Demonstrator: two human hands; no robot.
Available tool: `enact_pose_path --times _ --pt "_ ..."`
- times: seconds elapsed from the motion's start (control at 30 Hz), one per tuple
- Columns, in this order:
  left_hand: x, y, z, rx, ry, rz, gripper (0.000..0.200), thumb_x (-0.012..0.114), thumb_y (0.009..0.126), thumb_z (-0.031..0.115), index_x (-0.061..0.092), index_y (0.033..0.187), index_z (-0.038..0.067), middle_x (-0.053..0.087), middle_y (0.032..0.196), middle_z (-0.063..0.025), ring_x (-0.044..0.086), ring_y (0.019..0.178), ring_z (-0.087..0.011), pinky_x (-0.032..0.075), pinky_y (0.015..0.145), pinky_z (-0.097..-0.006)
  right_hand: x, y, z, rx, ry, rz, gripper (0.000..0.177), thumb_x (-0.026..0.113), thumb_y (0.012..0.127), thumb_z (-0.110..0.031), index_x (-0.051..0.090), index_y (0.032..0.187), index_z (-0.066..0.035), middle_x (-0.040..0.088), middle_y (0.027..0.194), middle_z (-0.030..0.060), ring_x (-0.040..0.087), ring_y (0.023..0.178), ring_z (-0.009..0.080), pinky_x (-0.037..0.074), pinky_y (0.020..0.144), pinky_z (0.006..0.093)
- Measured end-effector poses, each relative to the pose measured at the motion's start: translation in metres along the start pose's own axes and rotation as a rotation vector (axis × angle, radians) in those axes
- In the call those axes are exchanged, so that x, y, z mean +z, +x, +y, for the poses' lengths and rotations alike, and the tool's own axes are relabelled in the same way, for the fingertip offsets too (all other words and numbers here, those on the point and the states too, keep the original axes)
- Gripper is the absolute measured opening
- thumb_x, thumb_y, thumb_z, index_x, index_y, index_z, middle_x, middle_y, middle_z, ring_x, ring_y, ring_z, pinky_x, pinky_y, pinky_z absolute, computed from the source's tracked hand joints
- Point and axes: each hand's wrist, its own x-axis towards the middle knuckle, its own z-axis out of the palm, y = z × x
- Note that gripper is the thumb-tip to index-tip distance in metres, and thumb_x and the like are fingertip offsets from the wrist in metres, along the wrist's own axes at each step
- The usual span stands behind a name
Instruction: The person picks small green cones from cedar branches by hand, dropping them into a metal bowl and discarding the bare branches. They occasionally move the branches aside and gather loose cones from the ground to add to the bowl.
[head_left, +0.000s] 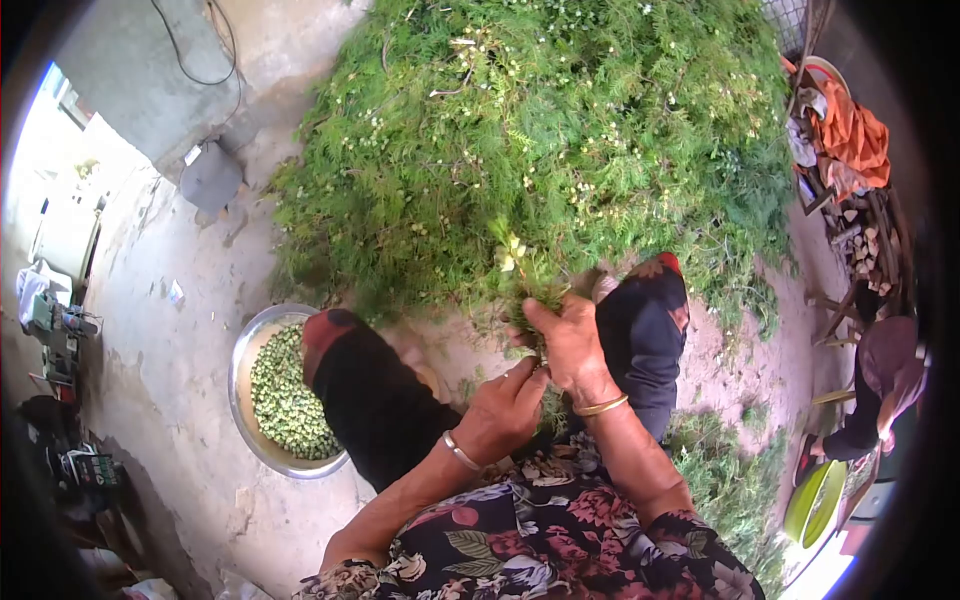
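My right hand, with a gold bangle at the wrist, is closed round a green evergreen sprig whose leafy tip points up toward the pile. Just below and left, my left hand, wearing a silver bracelet, has its fingers pressed together against the lower end of the sprig and close to the right hand. What lies between those fingertips is hidden. A large pile of cut evergreen branches with small pale green cones lies in front of my knees. Beside my left knee stands a metal basin holding many small green cones.
More cut greenery lies on the floor behind my right leg. At the right edge are another person, a yellow-green basin, stacked firewood and orange cloth. A grey object stands by the wall.
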Motion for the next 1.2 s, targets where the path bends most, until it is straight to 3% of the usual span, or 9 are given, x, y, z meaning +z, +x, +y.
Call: enact_pose_path --times 0.13,0.2,0.37,0.53,0.6,0.8,0.9,1.07,1.2 --pt "-0.030 -0.001 0.013 -0.141 -0.254 -0.056 0.038 0.059 0.071 -0.002 0.057 0.109 -0.003 0.064 0.088 -0.0194 0.065 0.069 -0.0305 0.052 0.061 -0.0356 -0.019 -0.021 -0.012 -0.006 0.056 -0.044 0.009 0.055 0.090 -0.006 0.061 0.090 0.000 0.061 0.073 0.0052 0.056 0.059 0.0115 0.040 0.044 0.0227" --pt "-0.045 -0.006 0.007 -0.190 -0.176 0.055 0.032 0.064 0.074 0.000 0.059 0.105 -0.003 0.064 0.074 -0.0162 0.064 0.057 -0.0178 0.050 0.053 -0.0267 -0.027 -0.026 -0.013 -0.032 0.054 -0.100 0.015 0.052 0.092 -0.013 0.061 0.092 -0.001 0.058 0.066 0.0073 0.047 0.052 0.0108 0.034 0.044 0.0230" --pt "-0.058 -0.001 -0.007 -0.472 -0.462 0.394 0.019 0.060 0.082 -0.004 0.059 0.101 -0.005 0.063 0.079 -0.0067 0.059 0.062 -0.0087 0.048 0.055 -0.0205 -0.037 -0.034 0.003 -0.023 0.199 -0.108 0.020 0.057 0.091 -0.026 0.056 0.077 -0.012 0.048 0.057 0.0062 0.034 0.046 0.0118 0.027 0.044 0.0259" --pt "-0.046 0.008 -0.007 -0.593 -0.546 0.231 0.020 0.061 0.084 0.002 0.058 0.102 -0.006 0.062 0.079 -0.0071 0.059 0.062 -0.0104 0.048 0.054 -0.0214 -0.042 -0.043 0.006 0.012 0.278 -0.184 0.025 0.056 0.091 -0.030 0.057 0.089 -0.005 0.044 0.054 0.0038 0.033 0.045 0.0111 0.028 0.045 0.0260" --pt "-0.039 0.006 0.001 -0.829 -1.062 0.184 0.019 0.060 0.085 0.004 0.058 0.100 -0.006 0.062 0.079 -0.0074 0.059 0.061 -0.0116 0.047 0.052 -0.0219 -0.043 -0.051 0.003 0.029 0.301 -0.159 0.030 0.056 0.092 -0.031 0.057 0.093 -0.002 0.043 0.053 0.0031 0.032 0.044 0.0108 0.028 0.045 0.0259" --pt "-0.027 0.010 0.001 -0.723 -0.932 0.167 0.018 0.056 0.085 0.001 0.056 0.100 -0.010 0.062 0.076 -0.0078 0.059 0.059 -0.0126 0.047 0.050 -0.0225 -0.049 -0.057 0.013 0.036 0.288 -0.172 0.027 0.055 0.092 -0.030 0.057 0.095 -0.003 0.044 0.054 0.0024 0.032 0.045 0.0095 0.027 0.044 0.0245" --pt "-0.028 0.013 0.005 -0.744 -1.042 0.183 0.017 0.056 0.086 0.001 0.056 0.098 -0.010 0.061 0.074 -0.0085 0.059 0.058 -0.0120 0.047 0.049 -0.0223 -0.046 -0.062 0.013 0.093 0.295 -0.112 0.030 0.057 0.091 -0.033 0.056 0.084 -0.004 0.047 0.054 0.0046 0.036 0.044 0.0109 0.028 0.043 0.0248" --pt "-0.030 0.009 0.002 -0.694 -0.954 -0.066 0.013 0.055 0.088 0.006 0.055 0.088 -0.007 0.061 0.071 -0.0091 0.060 0.057 -0.0127 0.048 0.048 -0.0228 -0.048 -0.066 0.014 0.169 0.369 -0.104 0.030 0.057 0.091 -0.032 0.056 0.087 -0.003 0.045 0.053 0.0037 0.034 0.043 0.0110 0.029 0.043 0.0255" --pt "-0.027 0.002 0.004 -0.756 -1.004 -0.082 0.015 0.055 0.089 0.008 0.054 0.084 -0.005 0.061 0.070 -0.0085 0.061 0.058 -0.0134 0.048 0.048 -0.0228 -0.048 -0.066 0.018 0.187 0.354 -0.088 0.030 0.056 0.092 -0.032 0.056 0.087 -0.002 0.045 0.052 0.0033 0.034 0.043 0.0113 0.030 0.043 0.0260"
